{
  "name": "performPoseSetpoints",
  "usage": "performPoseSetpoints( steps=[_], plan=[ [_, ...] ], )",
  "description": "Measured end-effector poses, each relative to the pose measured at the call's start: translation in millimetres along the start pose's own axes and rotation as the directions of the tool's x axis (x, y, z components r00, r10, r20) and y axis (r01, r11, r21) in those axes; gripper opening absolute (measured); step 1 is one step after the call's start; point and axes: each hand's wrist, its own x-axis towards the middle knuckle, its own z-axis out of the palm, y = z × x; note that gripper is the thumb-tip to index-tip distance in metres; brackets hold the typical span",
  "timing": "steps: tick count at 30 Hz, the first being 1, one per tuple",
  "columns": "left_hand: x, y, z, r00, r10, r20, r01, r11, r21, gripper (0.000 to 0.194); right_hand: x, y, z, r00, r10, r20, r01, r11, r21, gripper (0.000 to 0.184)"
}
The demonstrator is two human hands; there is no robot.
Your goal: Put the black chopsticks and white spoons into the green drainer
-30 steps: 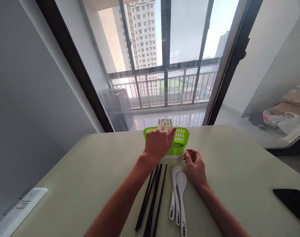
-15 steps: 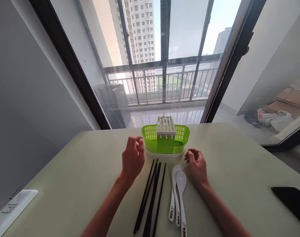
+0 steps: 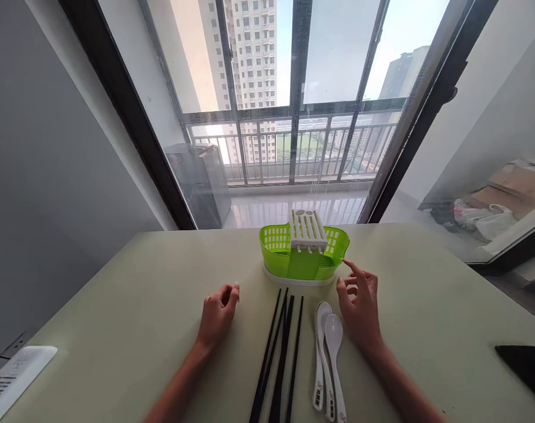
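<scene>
The green utensil basket (image 3: 303, 267), with a white slotted top (image 3: 308, 228) over its middle and a white base, stands toward the far side of the table. My right hand (image 3: 360, 299) is at its right end, index finger stretched out to the rim and the other fingers bent apart, holding nothing. Left of the basket, my left hand (image 3: 218, 316) rests near the tabletop in a loose fist with nothing visible in it. Several black chopsticks (image 3: 282, 355) lie in front of the basket. Beside them are white spoons (image 3: 334, 338), some overlapping, close to my right hand.
The pale table (image 3: 161, 282) reaches back to a glass door with a dark frame. A white power strip (image 3: 18, 376) lies at the left edge, and a black flat object (image 3: 525, 367) at the right. Boxes and bags sit beyond the glass.
My left hand has drawn back from the basket, down and to the left. My right hand's index finger has stretched out to the basket's right end. The view has shifted slightly.
</scene>
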Motion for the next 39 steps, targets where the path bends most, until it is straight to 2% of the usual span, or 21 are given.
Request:
performPoseSetpoints(
  steps=[6, 9, 11, 15, 19, 21, 24, 28, 34, 37, 39],
  plan=[
    [-2.3, 2.1, 2.0, 0.999, 0.026, 0.048, -0.027, 1.000, 0.014, 0.049, 5.9, 13.6, 0.4, 0.989, -0.077, 0.124, 0.081, 0.996, -0.026, 0.041],
    [-4.4, 3.2, 3.6, 0.993, 0.083, 0.088, -0.091, 0.992, 0.092, 0.049, 7.0, 14.3, 2.4, 0.976, -0.143, 0.167, 0.152, 0.988, -0.040, 0.039],
    [-8.0, 4.1, 6.0, 0.979, 0.154, 0.131, -0.175, 0.970, 0.168, 0.047, 7.6, 13.7, 3.7, 0.967, -0.177, 0.184, 0.187, 0.982, -0.036, 0.036],
    [-20.7, 8.0, 13.4, 0.919, 0.336, 0.206, -0.382, 0.890, 0.251, 0.041, 9.0, 13.4, 5.2, 0.962, -0.203, 0.181, 0.212, 0.977, -0.032, 0.030],
    [-31.4, 13.5, 18.7, 0.827, 0.473, 0.305, -0.547, 0.804, 0.234, 0.035, 9.7, 12.6, 4.3, 0.964, -0.205, 0.169, 0.215, 0.976, -0.044, 0.027],
    [-33.8, 15.3, 19.2, 0.789, 0.510, 0.343, -0.597, 0.769, 0.229, 0.034, 9.9, 11.3, 3.5, 0.964, -0.209, 0.164, 0.220, 0.974, -0.050, 0.026],
    [-35.2, 17.0, 18.2, 0.762, 0.532, 0.369, -0.631, 0.739, 0.237, 0.032, 9.5, 9.2, 2.7, 0.966, -0.203, 0.162, 0.213, 0.976, -0.051, 0.026],
    [-36.6, 20.2, 17.0, 0.757, 0.532, 0.380, -0.640, 0.722, 0.263, 0.031, 8.2, 7.8, 3.0, 0.971, -0.184, 0.150, 0.195, 0.979, -0.061, 0.025],
    [-34.3, 26.3, 10.5, 0.777, 0.500, 0.383, -0.611, 0.746, 0.265, 0.019, 6.6, 7.7, 3.9, 0.976, -0.168, 0.138, 0.176, 0.983, -0.049, 0.026],
    [-28.8, 26.4, 0.7, 0.791, 0.445, 0.420, -0.580, 0.763, 0.285, 0.012, 6.6, 7.1, 3.6, 0.975, -0.173, 0.136, 0.181, 0.983, -0.044, 0.025],
    [-25.2, 25.5, -6.1, 0.812, 0.391, 0.434, -0.542, 0.781, 0.311, 0.013, 6.7, 6.5, 3.4, 0.975, -0.177, 0.134, 0.184, 0.982, -0.044, 0.026]
  ],
)
